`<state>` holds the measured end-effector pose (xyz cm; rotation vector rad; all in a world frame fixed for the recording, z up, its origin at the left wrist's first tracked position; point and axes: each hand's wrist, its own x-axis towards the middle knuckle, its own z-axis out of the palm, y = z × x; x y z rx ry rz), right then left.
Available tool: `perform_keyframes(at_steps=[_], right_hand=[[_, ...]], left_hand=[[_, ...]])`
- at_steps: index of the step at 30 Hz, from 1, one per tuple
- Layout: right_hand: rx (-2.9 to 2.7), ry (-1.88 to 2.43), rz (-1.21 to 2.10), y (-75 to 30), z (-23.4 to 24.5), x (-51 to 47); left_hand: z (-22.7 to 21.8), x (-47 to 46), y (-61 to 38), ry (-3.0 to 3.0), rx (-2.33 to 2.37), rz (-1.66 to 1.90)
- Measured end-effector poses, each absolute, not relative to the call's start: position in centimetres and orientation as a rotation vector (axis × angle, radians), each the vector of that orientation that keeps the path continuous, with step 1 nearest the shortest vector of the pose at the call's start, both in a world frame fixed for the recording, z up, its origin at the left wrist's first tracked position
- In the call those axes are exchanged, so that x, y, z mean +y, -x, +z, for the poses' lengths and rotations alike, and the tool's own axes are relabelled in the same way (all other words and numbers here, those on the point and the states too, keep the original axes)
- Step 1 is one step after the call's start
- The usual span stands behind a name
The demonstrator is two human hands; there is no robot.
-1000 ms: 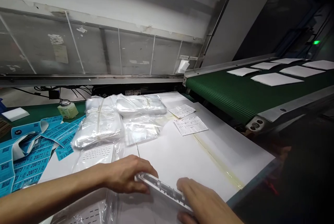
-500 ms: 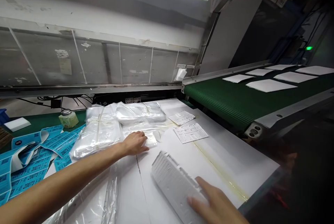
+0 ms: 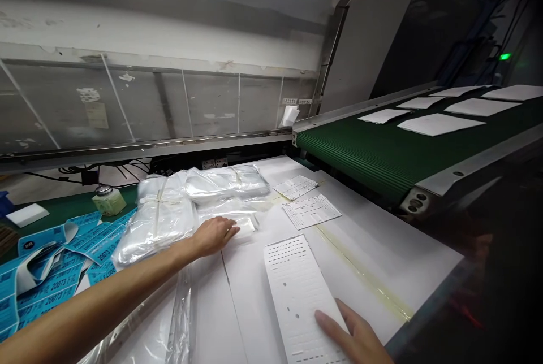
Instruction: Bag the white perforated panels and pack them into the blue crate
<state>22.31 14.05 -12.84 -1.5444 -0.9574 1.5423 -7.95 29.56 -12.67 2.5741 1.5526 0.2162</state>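
Observation:
My left hand point(image 3: 215, 235) reaches over the table with bent fingers, thumb and fingertips pinched at the edge of a clear plastic bag point(image 3: 250, 224) on the pile. Tied bundles of clear plastic bags point(image 3: 163, 214) lie just behind and left of it. At the lower right, my right hand point(image 3: 358, 333) grips a white slotted panel point(image 3: 292, 290) by its right edge, thumb on top and fingers hidden beneath. Rows of small slots and a few round holes mark its face. Two similar white cards, a nearer one point(image 3: 311, 211) and a farther one point(image 3: 296, 187), lie flat ahead.
A green conveyor belt point(image 3: 360, 155) with several white sheets point(image 3: 441, 124) runs along the right. Blue printed labels point(image 3: 63, 273) are heaped at left, near a small bottle point(image 3: 109, 201) and a white block point(image 3: 27, 215). Yellowish tape point(image 3: 365, 273) crosses the white table covering.
The panel in my right hand has turned from tilted to face-up, showing its holes. My left fingers have drawn together at the bag's edge. The camera view has shifted slightly.

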Motion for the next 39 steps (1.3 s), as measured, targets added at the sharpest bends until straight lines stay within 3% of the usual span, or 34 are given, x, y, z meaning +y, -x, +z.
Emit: perform_keyframes(at_steps=[12,22,39], right_hand=[[-0.904,1.502,1.619,-22.2,-14.1,14.5],[-0.886,1.500,1.642,-22.1,-14.1,14.5],[-0.888,1.471,1.639,-22.2,-14.1,14.5]], left_hand=[[-13.2,31.3,8.1,-2.552,1.659,0.137],[-13.5,29.6,6.5,-2.606,1.521,0.332],[-12.5,31.6,7.4,-1.946,1.584,0.532]])
